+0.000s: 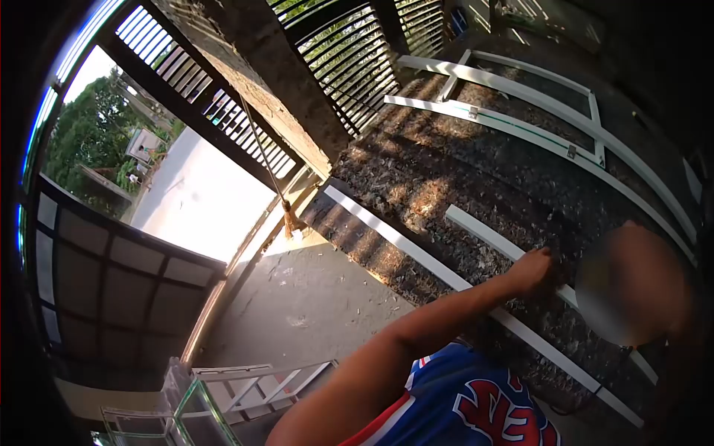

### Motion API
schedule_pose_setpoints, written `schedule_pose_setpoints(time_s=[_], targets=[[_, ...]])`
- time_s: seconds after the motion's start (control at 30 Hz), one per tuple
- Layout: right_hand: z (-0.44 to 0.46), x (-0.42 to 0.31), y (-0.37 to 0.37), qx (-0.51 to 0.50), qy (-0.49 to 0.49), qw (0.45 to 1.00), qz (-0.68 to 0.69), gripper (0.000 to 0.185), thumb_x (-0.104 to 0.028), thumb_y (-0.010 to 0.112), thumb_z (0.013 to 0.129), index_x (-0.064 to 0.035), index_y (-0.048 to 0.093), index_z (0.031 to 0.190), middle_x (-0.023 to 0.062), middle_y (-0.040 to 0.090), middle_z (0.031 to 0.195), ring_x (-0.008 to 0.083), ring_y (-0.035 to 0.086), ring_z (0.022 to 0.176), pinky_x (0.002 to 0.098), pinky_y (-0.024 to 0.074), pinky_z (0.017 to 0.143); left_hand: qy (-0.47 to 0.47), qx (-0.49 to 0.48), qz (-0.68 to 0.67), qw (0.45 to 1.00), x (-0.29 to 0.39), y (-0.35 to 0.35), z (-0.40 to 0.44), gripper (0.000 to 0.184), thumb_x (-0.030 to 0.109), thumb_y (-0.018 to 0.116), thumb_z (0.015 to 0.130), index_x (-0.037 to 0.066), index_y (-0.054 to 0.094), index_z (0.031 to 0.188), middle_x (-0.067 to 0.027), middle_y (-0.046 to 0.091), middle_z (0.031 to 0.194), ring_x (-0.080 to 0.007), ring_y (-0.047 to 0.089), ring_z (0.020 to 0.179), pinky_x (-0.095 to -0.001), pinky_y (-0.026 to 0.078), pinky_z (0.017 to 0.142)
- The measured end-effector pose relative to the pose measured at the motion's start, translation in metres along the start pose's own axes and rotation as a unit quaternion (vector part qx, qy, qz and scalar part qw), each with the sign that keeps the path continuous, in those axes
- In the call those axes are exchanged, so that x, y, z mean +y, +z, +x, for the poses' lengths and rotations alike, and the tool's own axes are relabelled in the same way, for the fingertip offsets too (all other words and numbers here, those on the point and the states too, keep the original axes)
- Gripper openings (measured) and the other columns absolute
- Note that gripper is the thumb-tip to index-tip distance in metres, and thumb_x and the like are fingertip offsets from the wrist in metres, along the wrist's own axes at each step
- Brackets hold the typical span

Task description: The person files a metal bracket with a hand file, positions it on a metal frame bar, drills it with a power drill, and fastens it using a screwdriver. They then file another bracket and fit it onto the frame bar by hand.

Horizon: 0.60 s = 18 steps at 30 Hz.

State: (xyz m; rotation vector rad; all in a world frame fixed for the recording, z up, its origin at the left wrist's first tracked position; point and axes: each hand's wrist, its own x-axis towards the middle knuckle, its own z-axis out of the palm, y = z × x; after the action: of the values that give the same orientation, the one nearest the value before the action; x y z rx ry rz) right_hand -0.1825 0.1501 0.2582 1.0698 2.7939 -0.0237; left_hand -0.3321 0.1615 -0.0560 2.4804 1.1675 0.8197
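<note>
My left hand [537, 272] is closed across a white frame bar [483, 232] that lies slantwise on the debris-covered work surface; the fingertips are turned away from view. Toward the right edge, a blurred patch covers most of my right hand [645, 275], so its fingers and anything in them are hidden. The bar reappears beyond my left hand and runs down to the right beneath that blur. A second, longer white bar [401, 244] lies roughly parallel, passing under my left forearm.
White assembled frames [513, 126] with small metal fittings lie at the upper right. A broom [288, 215] leans by the doorway post. More frames [253, 386] stand at the lower left, near a panelled gate [111, 275]. Slatted screens [346, 63] stand behind the work surface.
</note>
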Motion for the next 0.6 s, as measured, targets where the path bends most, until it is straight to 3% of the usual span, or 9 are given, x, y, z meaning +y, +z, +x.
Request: schedule_pose_setpoints(time_s=[0.03, 0.17, 0.27, 0.37, 0.4, 0.47, 0.53, 0.6], targets=[[0.000, 0.006, 0.004, 0.014, -0.022, 1.000, -0.007, 0.026, -0.022, 0.072, 0.085, -0.0026, 0.060, 0.097, 0.0168, 0.060, 0.098, 0.0373, 0.059, 0.096, 0.0465, 0.0459, 0.083, -0.012, -0.004, -0.006, 1.000, -0.006, 0.008, 0.002, 0.024, 0.031, 0.070, 0.073, 0.016, 0.070, 0.093, -0.0056, 0.065, 0.094, -0.0283, 0.060, 0.093, -0.0411, 0.048, 0.087], [0.011, -0.012, -0.012, -0.123, 0.138, 0.982, -0.042, 0.030, -0.026, 0.070, 0.087, -0.0041, 0.059, 0.106, 0.0149, 0.058, 0.106, 0.0350, 0.057, 0.104, 0.0445, 0.0462, 0.087, -0.036, -0.007, -0.039, 0.999, -0.006, 0.012, 0.000, 0.026, 0.032, 0.071, 0.073, 0.018, 0.070, 0.094, -0.0058, 0.065, 0.096, -0.0294, 0.059, 0.096, -0.0421, 0.048, 0.087], [0.001, -0.018, -0.021, -0.030, 0.039, 0.998, 0.047, 0.025, -0.024, 0.073, 0.085, -0.0036, 0.062, 0.095, 0.0140, 0.058, 0.103, 0.0361, 0.058, 0.101, 0.0452, 0.0472, 0.085, -0.051, -0.009, -0.038, 0.998, -0.001, 0.008, 0.001, 0.025, 0.031, 0.072, 0.073, 0.019, 0.071, 0.094, -0.0060, 0.066, 0.099, -0.0305, 0.059, 0.097, -0.0434, 0.048, 0.087], [0.002, 0.003, 0.007, 0.002, -0.043, 0.999, -0.003, 0.023, -0.018, 0.075, 0.082, -0.0029, 0.061, 0.093, 0.0135, 0.056, 0.101, 0.0347, 0.058, 0.102, 0.0449, 0.0472, 0.085, -0.061, -0.008, -0.056, 0.997, 0.000, 0.001, 0.002, 0.026, 0.030, 0.072, 0.072, 0.018, 0.071, 0.095, -0.0060, 0.066, 0.101, -0.0309, 0.059, 0.098, -0.0442, 0.048, 0.087], [0.004, 0.001, 0.017, -0.015, 0.039, 0.998, -0.049, 0.021, -0.015, 0.075, 0.082, -0.0033, 0.061, 0.091, 0.0139, 0.056, 0.100, 0.0347, 0.060, 0.097, 0.0457, 0.0478, 0.084, -0.063, -0.007, -0.066, 0.996, 0.002, 0.001, 0.001, 0.026, 0.030, 0.072, 0.072, 0.018, 0.071, 0.095, -0.0060, 0.066, 0.101, -0.0310, 0.059, 0.098, -0.0443, 0.049, 0.087], [0.008, 0.001, 0.012, -0.062, 0.077, 0.992, -0.077, 0.019, -0.015, 0.074, 0.084, -0.0034, 0.060, 0.090, 0.0144, 0.056, 0.098, 0.0350, 0.061, 0.094, 0.0458, 0.0486, 0.083, -0.057, -0.012, -0.052, 0.997, 0.004, -0.001, -0.001, 0.026, 0.029, 0.072, 0.072, 0.018, 0.072, 0.096, -0.0060, 0.066, 0.101, -0.0310, 0.058, 0.099, -0.0443, 0.049, 0.088], [0.011, -0.004, 0.000, -0.055, 0.046, 0.994, -0.086, 0.019, -0.017, 0.073, 0.085, -0.0035, 0.060, 0.090, 0.0150, 0.056, 0.096, 0.0357, 0.061, 0.091, 0.0464, 0.0492, 0.081, -0.053, -0.019, -0.047, 0.997, 0.003, -0.003, 0.001, 0.027, 0.028, 0.072, 0.072, 0.018, 0.072, 0.097, -0.0060, 0.066, 0.101, -0.0311, 0.058, 0.100, -0.0442, 0.049, 0.088], [0.007, -0.006, -0.012, 0.001, -0.054, 0.996, -0.073, 0.021, -0.020, 0.072, 0.086, -0.0036, 0.060, 0.092, 0.0156, 0.057, 0.096, 0.0369, 0.062, 0.089, 0.0472, 0.0497, 0.080, -0.053, -0.032, -0.054, 0.997, 0.004, -0.005, 0.002, 0.028, 0.028, 0.072, 0.072, 0.018, 0.072, 0.098, -0.0060, 0.066, 0.101, -0.0310, 0.058, 0.100, -0.0439, 0.049, 0.089]])
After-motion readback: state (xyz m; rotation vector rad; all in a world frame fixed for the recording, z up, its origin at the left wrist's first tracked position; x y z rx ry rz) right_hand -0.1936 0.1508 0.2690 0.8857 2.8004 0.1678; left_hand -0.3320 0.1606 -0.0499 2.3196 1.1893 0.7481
